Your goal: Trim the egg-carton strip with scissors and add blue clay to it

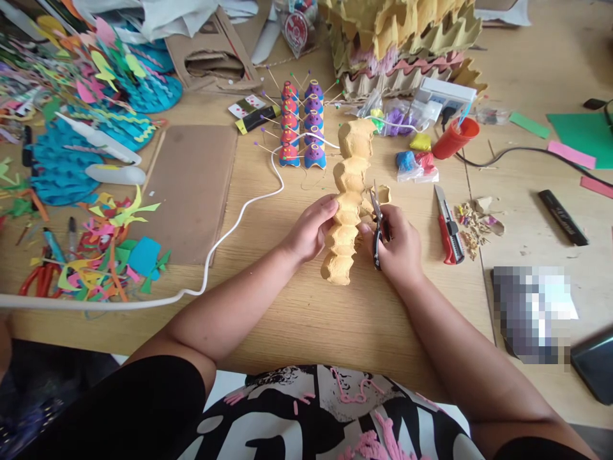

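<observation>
My left hand (313, 229) grips the left edge of a yellow egg-carton strip (348, 211), a row of several bumps held upright over the table. In my right hand (400, 246) is a pair of scissors (377, 223) with dark handles, its blades pointing up beside the strip's right edge. Whether the blades touch the strip I cannot tell. A small cut carton piece (382, 194) shows just behind the scissors. Beyond my hands stand two painted egg-carton caterpillars, one red and blue (289, 124), the other purple and blue (314, 124), with pins stuck in them.
To the right lie a red utility knife (449, 227), carton scraps (479, 223), a black marker box (562, 217) and a red cup (454, 138). A white cable (242, 211) crosses the left side near a cardboard sheet (191, 191) and paper scraps (112, 255). Egg trays (402, 38) are stacked behind.
</observation>
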Demonstrator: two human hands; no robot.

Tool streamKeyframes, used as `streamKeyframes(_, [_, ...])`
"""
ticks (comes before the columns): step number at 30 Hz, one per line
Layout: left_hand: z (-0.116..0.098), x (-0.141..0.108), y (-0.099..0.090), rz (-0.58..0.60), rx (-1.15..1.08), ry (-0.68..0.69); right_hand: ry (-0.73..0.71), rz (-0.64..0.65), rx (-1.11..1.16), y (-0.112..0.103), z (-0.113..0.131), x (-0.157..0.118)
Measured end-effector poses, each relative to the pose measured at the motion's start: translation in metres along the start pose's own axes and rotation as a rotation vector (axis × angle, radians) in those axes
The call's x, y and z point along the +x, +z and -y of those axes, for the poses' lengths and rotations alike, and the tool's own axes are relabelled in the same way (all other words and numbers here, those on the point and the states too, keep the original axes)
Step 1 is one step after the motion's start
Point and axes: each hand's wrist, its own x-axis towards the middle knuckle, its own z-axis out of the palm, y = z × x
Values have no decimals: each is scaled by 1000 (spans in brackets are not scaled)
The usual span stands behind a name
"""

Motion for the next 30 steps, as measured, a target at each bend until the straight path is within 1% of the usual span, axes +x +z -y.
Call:
streamKeyframes(3, [-1,-1,1,27,65,82,-58,-27,-40,-1,-2,3])
streamKeyframes(8, [-3,-3,2,80,92,33,-149,-122,-91,3,-8,4])
streamKeyframes(13, [-4,-3,1,102,84,10,-207,-126,-99,4,-10,3])
streamKeyframes(23, [-4,-3,3,88,61,32,-193,-95,-167,2,-10,2])
streamKeyframes(30, [-4,-3,3,63,66,33,-174,-115,-242,-1,-8,1])
